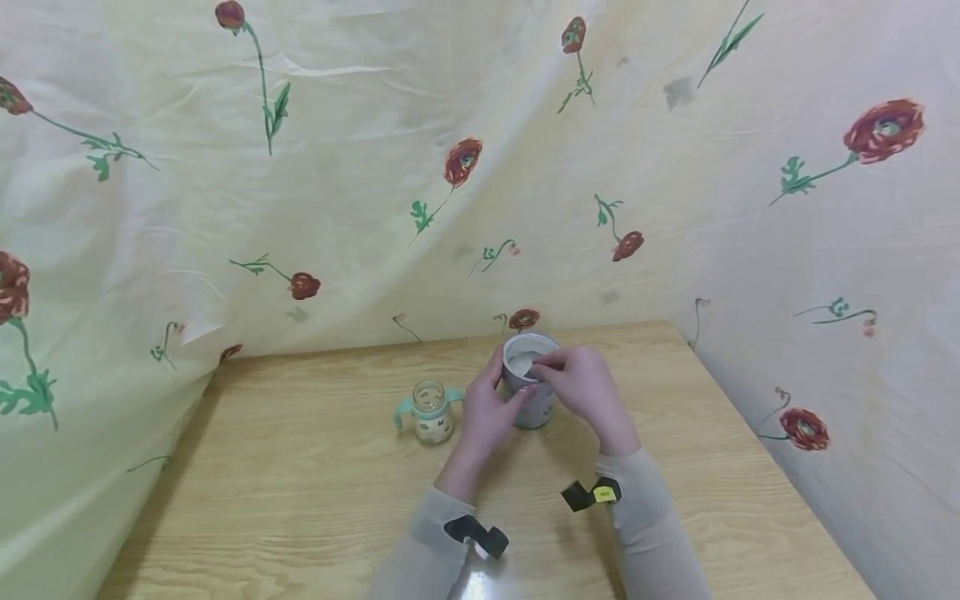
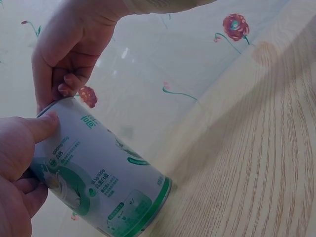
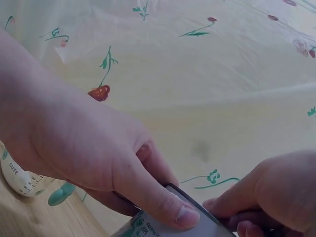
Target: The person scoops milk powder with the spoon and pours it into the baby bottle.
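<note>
White-and-green can (image 2: pixel 111 173) | left hand (image 1: pixel 487 415) gripping its side | right hand (image 1: pixel 585 383) at its mouth, hold unclear | handled bottle (image 1: pixel 432 427) nearby on tabletop (image 1: pixel 300 492)

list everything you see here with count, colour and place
table: 1, pale wood, in front of the person
can: 1, white and green, standing towards the table's back
bottle: 1, clear with mint handles, left of the can
grey piece: 1, dark, at the can's mouth; unclear what it is
cloth: at least 1, cream with red flowers, behind and beside the table
wrist cameras: 2, black, one per sleeve
sleeves: 2, beige-grey, on the forearms
left hand: 1, bare, gripping the can's side
right hand: 1, bare, seemingly pinching the grey piece
</note>
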`<state>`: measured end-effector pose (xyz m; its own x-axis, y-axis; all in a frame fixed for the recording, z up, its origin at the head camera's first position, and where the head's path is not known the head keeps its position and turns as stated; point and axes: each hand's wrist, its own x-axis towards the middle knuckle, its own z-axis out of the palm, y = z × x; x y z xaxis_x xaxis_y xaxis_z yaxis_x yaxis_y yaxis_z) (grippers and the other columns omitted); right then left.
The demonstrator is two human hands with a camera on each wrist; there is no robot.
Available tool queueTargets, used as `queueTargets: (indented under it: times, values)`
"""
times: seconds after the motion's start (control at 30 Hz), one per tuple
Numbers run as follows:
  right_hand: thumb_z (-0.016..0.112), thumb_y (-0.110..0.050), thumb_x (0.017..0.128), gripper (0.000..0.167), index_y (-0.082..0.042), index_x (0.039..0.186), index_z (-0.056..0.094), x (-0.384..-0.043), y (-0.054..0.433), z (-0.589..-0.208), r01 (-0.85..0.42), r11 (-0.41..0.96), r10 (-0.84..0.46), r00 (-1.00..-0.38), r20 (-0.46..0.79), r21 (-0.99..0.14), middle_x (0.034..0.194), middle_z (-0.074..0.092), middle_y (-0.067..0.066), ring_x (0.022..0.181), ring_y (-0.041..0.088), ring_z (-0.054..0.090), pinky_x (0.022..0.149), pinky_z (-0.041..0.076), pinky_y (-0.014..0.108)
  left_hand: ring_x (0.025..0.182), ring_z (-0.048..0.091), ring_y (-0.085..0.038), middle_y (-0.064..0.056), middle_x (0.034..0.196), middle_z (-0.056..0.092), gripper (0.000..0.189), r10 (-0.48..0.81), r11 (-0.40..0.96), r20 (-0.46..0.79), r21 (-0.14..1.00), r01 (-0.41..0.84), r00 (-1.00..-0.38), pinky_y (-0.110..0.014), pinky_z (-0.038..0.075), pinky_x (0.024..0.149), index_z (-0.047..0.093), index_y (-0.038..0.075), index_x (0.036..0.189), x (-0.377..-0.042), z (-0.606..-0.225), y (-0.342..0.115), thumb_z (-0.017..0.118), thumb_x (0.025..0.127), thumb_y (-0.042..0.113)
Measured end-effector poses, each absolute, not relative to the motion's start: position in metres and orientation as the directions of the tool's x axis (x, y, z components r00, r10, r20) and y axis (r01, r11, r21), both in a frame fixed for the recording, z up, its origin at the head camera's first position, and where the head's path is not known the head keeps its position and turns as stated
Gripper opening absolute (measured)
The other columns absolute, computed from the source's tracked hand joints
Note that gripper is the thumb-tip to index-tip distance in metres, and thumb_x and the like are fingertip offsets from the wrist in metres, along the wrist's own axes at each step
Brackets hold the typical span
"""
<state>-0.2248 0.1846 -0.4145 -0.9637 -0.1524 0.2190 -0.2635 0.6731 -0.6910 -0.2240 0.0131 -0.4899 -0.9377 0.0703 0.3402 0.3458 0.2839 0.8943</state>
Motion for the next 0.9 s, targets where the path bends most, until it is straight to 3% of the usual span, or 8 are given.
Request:
queueTargets:
  times: [0.2,0.47,0.63,0.9]
  values:
    - [0.078,-0.014,0.098,0.016,-0.001,0.105,0.084,-0.228,0.187,-0.418,-0.22,0.557,-0.08,-0.974,0.211,-0.801,0.101,0.081,0.012,0.095,0.027,0.075,0.083,0.065,0.044,0.15,0.045,-0.03,-0.019,0.165,0.041,0.086,0.067,0.291,0.352,0.888,0.356,-0.934,-0.044,0.04,0.122,0.038,-0.002,0.163,-0.227,-0.488,0.013,0.085,0.095,0.023]
    - [0.079,-0.017,0.099,0.021,0.002,0.106,0.082,-0.221,0.194,-0.428,-0.159,0.436,0.042,-0.979,0.197,-0.886,0.1,0.081,0.014,0.096,0.024,0.074,0.085,0.058,0.031,0.152,0.041,-0.03,-0.015,0.167,0.037,0.088,0.081,0.274,0.334,0.899,0.343,-0.939,-0.044,0.038,0.123,0.037,0.002,0.164,-0.226,-0.494,0.014,0.086,0.094,0.024]
    - [0.079,-0.018,0.098,0.019,0.0,0.105,0.083,-0.218,0.194,-0.437,-0.087,0.405,0.099,-0.986,0.138,-0.91,0.094,0.082,0.009,0.098,0.018,0.072,0.092,0.052,0.036,0.153,0.041,-0.028,-0.014,0.167,0.039,0.086,0.09,0.293,0.312,0.899,0.325,-0.946,-0.044,0.036,0.124,0.038,0.003,0.164,-0.221,-0.501,0.01,0.085,0.095,0.024]
    - [0.081,-0.023,0.097,0.024,-0.002,0.106,0.083,-0.219,0.19,-0.427,-0.075,0.389,0.099,-0.987,0.123,-0.918,0.101,0.082,0.009,0.106,0.026,0.071,0.098,0.051,0.044,0.153,0.041,-0.028,-0.012,0.167,0.04,0.082,0.127,0.27,0.294,0.909,0.318,-0.947,-0.043,0.041,0.121,0.04,0.003,0.163,-0.224,-0.487,0.001,0.083,0.096,0.023]
